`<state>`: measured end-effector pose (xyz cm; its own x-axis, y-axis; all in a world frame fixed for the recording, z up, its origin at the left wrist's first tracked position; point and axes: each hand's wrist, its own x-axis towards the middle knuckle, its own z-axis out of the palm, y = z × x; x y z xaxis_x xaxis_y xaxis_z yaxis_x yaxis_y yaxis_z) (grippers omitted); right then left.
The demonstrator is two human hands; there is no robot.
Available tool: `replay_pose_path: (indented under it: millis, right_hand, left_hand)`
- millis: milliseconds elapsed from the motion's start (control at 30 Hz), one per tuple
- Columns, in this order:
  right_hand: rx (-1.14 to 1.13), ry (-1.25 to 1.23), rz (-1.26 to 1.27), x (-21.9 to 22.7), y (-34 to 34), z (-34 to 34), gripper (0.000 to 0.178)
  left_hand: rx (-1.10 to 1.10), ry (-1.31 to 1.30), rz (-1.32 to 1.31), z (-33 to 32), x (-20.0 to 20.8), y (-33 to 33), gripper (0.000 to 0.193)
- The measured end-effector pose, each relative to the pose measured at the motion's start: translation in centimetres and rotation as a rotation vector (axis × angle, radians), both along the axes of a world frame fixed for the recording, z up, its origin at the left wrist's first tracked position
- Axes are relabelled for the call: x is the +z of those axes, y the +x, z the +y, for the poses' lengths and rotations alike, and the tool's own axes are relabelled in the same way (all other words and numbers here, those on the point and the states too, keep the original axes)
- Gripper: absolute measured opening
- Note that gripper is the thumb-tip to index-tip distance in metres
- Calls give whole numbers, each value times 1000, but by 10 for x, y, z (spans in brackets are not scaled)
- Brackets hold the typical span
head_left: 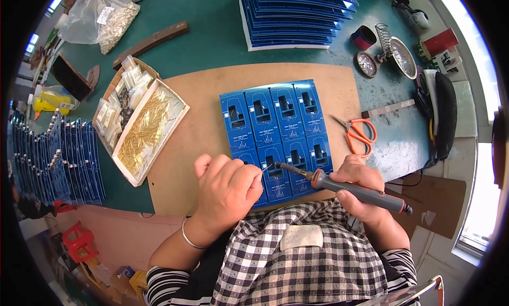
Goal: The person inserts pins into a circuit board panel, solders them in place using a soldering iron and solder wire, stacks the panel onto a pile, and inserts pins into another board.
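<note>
A blue circuit board panel (262, 137), made of several identical sections with dark cut-outs, lies in front of me on a brown board. My right hand (360, 184) grips a grey soldering iron (339, 187). Its tip points left and meets the lower middle part of the panel. Fingers curled closed, my left hand (228, 186) is at the panel's lower left edge. Between its fingertips and the iron's tip shows a short, thin solder wire (265, 169); the rest is hidden in the hand.
Orange-handled scissors (361, 138) lie right of the panel. A cardboard box (150, 139) with gold pins and small bags stands left. Stacked blue boards (289, 25) stand behind, others (55, 165) far left. A soldering iron stand (383, 43) sits at the back right.
</note>
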<state>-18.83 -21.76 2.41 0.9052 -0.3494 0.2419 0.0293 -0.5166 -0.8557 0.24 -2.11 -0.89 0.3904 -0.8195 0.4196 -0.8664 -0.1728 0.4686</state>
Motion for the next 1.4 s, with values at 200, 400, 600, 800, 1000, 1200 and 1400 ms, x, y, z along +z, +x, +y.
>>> replay_pose_path:
  millis: [200,400,600,800,1000,1200,1400]
  right_hand:
    - [-17,33,-1,-3,0,1,27]
    - [-17,17,20,1,0,3,27]
    - [-6,-2,-2,0,0,1,27]
    - [-116,41,-46,7,-21,-15,26]
    - [-87,-41,13,9,-24,-21,26]
    - [-72,-43,16,8,-21,-21,26]
    - [-74,-40,29,9,-21,-21,25]
  left_hand:
    - [-8,-25,-6,-5,-2,0,20]
    - [-10,-23,-26,-7,-6,-2,17]
    - [-51,-38,-54,-2,0,1,16]
    - [-25,-52,-78,-8,9,2,18]
    - [-66,39,-27,-23,13,-9,17]
    - [-90,48,-52,-30,13,-12,16]
    - [-93,66,-54,-35,12,-13,14]
